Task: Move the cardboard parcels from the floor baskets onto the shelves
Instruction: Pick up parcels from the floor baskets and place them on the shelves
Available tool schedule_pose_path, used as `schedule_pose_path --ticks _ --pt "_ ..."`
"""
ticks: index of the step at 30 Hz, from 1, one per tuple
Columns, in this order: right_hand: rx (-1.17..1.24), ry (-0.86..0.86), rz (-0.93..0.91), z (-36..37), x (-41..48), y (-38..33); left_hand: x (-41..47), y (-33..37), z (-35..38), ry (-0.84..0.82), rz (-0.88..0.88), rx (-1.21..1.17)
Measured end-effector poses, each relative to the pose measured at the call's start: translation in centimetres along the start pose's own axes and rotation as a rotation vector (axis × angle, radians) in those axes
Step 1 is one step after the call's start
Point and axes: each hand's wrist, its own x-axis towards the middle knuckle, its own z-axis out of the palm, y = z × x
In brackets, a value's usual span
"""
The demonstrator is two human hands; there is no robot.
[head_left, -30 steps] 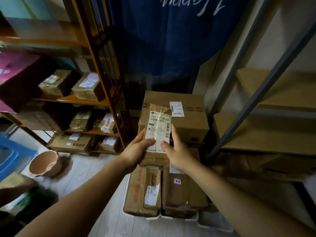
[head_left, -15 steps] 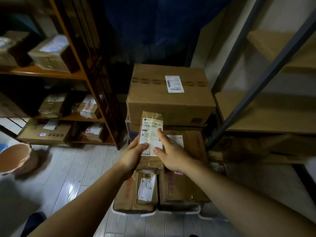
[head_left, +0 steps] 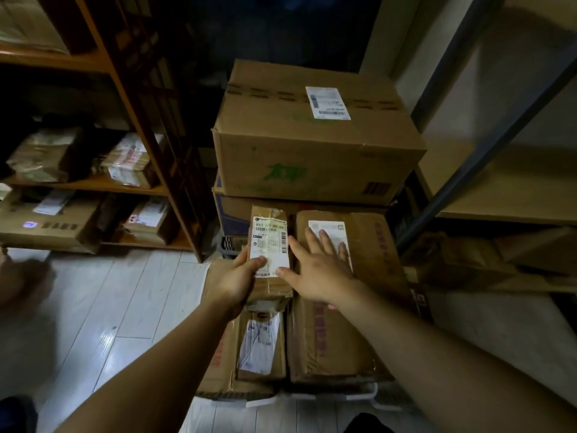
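Observation:
My left hand grips a small taped cardboard parcel with a white barcode label, thumb on the label, holding it over the white floor basket. My right hand is off the small parcel, fingers spread flat over a larger brown parcel with a white label that lies in the basket. Another labelled parcel lies in the basket's left side, below my left hand.
A big cardboard box sits stacked behind the basket. The wooden shelf unit on the left holds several parcels. A metal rack with bare boards stands to the right. Pale plank floor lies left.
My view tilted down and closer to the basket. The small parcel came lower, my right hand let go of it and moved right onto the larger parcel.

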Motion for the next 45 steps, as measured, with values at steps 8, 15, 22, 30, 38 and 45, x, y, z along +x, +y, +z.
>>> schedule_pose_path --ticks 8,15,22,30,38,45 --pt "-0.042 0.069 0.023 2.7 1.5 0.4 3.0 -3.4 -0.3 -0.040 -0.054 0.007" --pt "-0.067 0.090 0.027 3.5 1.4 0.4 4.7 -4.4 -0.7 -0.013 -0.087 0.087" --pt "-0.101 0.088 0.042 3.8 1.3 -0.4 5.8 -5.4 -0.7 0.084 0.136 0.508" --pt "-0.057 0.112 0.031 3.7 1.6 0.4 7.6 -6.7 -0.7 0.099 0.199 0.832" --pt "-0.023 0.141 0.012 4.0 1.9 0.7 8.0 -5.9 -0.1 0.044 0.306 1.471" --pt "0.006 0.150 0.044 3.8 1.7 0.3 8.5 -6.0 0.4 -0.048 0.264 1.706"
